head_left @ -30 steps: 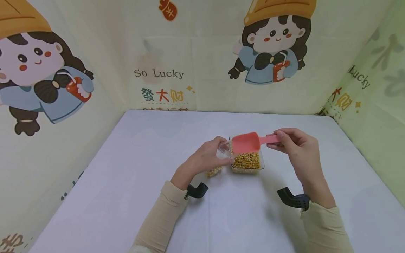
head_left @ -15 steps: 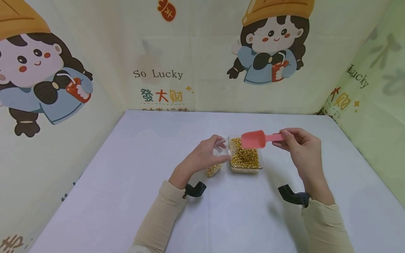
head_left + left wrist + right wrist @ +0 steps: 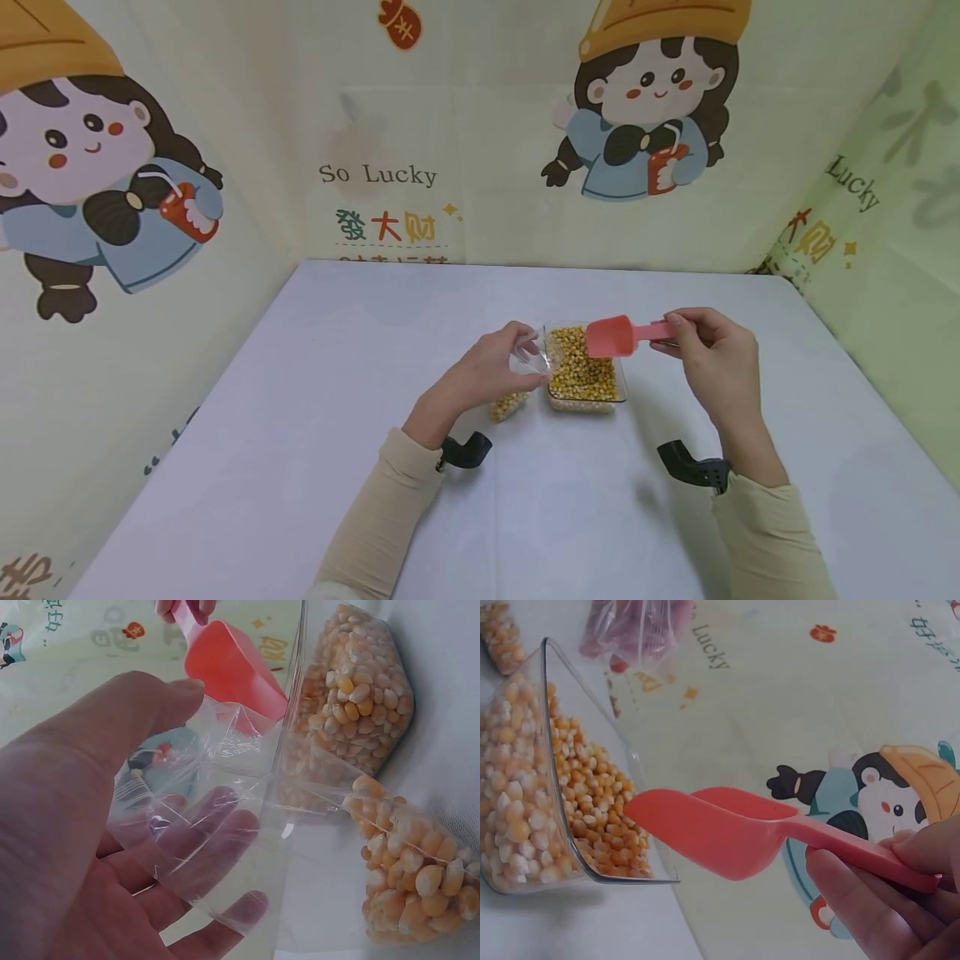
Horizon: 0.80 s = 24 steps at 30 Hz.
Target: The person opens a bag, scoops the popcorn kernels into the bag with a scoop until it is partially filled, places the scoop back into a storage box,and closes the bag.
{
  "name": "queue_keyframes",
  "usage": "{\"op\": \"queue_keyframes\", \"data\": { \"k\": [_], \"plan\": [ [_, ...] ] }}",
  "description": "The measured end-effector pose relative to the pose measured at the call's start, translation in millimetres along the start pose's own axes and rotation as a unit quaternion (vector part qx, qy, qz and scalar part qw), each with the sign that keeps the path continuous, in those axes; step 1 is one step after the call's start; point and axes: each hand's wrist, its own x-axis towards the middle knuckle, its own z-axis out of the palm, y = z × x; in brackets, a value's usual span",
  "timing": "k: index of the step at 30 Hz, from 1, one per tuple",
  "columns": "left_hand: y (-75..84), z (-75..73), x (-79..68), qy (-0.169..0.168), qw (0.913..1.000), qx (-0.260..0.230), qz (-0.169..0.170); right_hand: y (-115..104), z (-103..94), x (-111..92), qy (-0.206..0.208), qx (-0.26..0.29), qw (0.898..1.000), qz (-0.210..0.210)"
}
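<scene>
My left hand (image 3: pixel 487 367) holds the mouth of a clear plastic zip bag (image 3: pixel 225 776) spread between its thumb and fingers. Corn kernels (image 3: pixel 420 881) fill the bag's lower end, which hangs beside a clear square-cornered container (image 3: pixel 546 712). More yellow corn kernels (image 3: pixel 592 802) fill much of that container. In my right hand (image 3: pixel 716 358), thumb and fingers pinch the handle of a pink scoop (image 3: pixel 611 337). The scoop's bowl hovers over the container's right part, apart from the corn, and looks bare inside. My left hand hides part of the bag in the head view.
A white-covered table (image 3: pixel 360 358) lies under everything. Behind and at both sides rise cloth walls (image 3: pixel 495 142) printed with cartoon figures and lettering. Each wrist wears a black curved mount (image 3: pixel 467 450).
The scoop has moved right, away from the bag's mouth, then dipped slightly over the container. My left hand and the bag have stayed nearly in place.
</scene>
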Motion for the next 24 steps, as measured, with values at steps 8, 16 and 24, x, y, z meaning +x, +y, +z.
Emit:
{"op": "queue_keyframes", "data": {
  "k": [8,16,24],
  "plan": [
    [-0.4,-2.8,-0.2,0.013,0.9999,-0.002,0.006,-3.3,1.0,-2.3,0.009,-0.023,0.999,-0.036],
    [0.5,-2.6,-1.6,0.002,1.0,-0.009,-0.003,-5.2,2.8,-3.9,0.02,-0.055,0.995,-0.079],
    [1.7,-3.2,-0.9,0.011,0.9999,0.001,0.004,-6.8,5.7,-4.5,0.02,-0.087,0.991,-0.101]
  ]
}}
